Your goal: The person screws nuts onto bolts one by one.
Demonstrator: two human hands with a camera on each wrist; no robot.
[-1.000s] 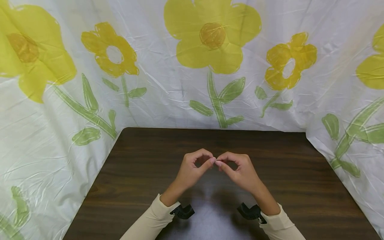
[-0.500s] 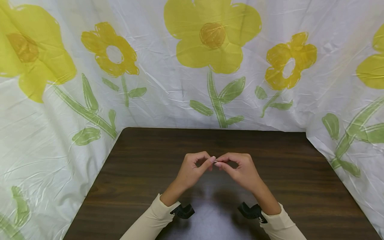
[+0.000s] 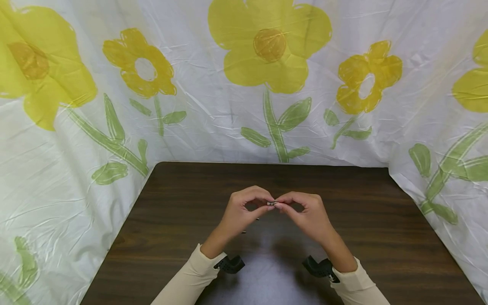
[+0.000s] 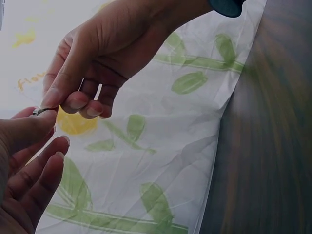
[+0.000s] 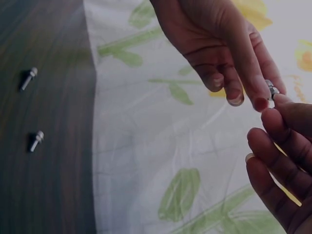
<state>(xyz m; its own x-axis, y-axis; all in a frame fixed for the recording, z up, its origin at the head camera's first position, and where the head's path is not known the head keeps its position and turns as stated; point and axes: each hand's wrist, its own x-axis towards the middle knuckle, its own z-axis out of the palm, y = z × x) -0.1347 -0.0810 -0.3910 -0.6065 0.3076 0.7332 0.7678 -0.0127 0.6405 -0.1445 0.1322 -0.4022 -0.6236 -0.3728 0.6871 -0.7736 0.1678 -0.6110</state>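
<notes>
Above the middle of the table, my left hand (image 3: 242, 208) and right hand (image 3: 308, 213) meet fingertip to fingertip. Between them is a small silver bolt (image 3: 271, 203), its shiny end at the left fingertips and a thin dark part running to the right ones. Thumb and index finger of each hand pinch it; the other fingers are loosely bent. The right wrist view shows the bolt's bright metal (image 5: 271, 89) at the left fingertips, most of it covered. Two more small bolts lie on the table, an upper bolt (image 5: 29, 79) and a lower bolt (image 5: 36, 141).
A dark wood-grain table (image 3: 183, 199) lies under both hands. Behind and beside it hangs a white curtain (image 3: 206, 123) printed with yellow flowers. Each wrist carries a black camera mount, one at the left wrist (image 3: 231, 264) and one at the right wrist (image 3: 318, 267).
My left hand has shifted slightly left and away, and its thumb has uncovered the bolt's silver end. Two bolts on the table now show beside that hand. The right hand has barely moved.
</notes>
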